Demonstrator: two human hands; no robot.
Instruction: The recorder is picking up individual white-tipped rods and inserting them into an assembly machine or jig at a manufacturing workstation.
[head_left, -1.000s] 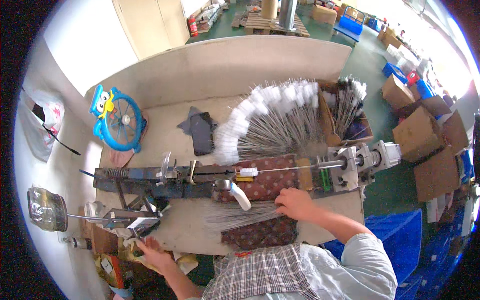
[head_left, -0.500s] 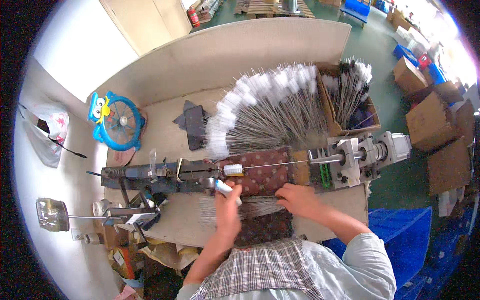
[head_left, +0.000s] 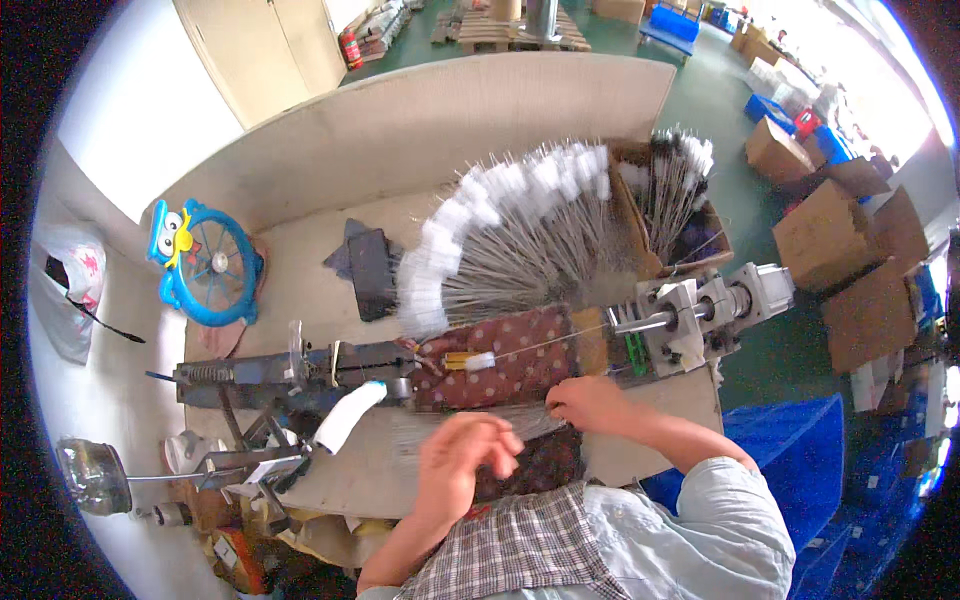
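My left hand [head_left: 465, 462] is in the air over the table's front edge, fingers loosely bent and apart, holding nothing. Left of it a lever with a white handle [head_left: 350, 416] slants toward me from the long dark metal rail [head_left: 375, 362]. At the edge of a dotted brown cloth [head_left: 520, 350] my right hand [head_left: 592, 404] has its fingers pinched together; what they hold is hidden. Thin metal wires [head_left: 430, 428] lie in front of the cloth, close to both hands. A small white-bristled brush [head_left: 481, 361] lies beside a yellow piece [head_left: 456, 360], its wire running toward the machine head.
The machine's shaft and head [head_left: 690, 318] stand at the right. White-tipped wire brushes [head_left: 520, 225] fan out behind, next to a cardboard box [head_left: 712, 245] with more brushes. A blue toy-shaped fan [head_left: 215, 265], a dark phone [head_left: 373, 272] and a blue bin [head_left: 790, 465] are around.
My left hand has let go of the white handle and moved back toward me. The handle now points left and nearer. The brush's left end has come away from the rail; my right hand stays close by.
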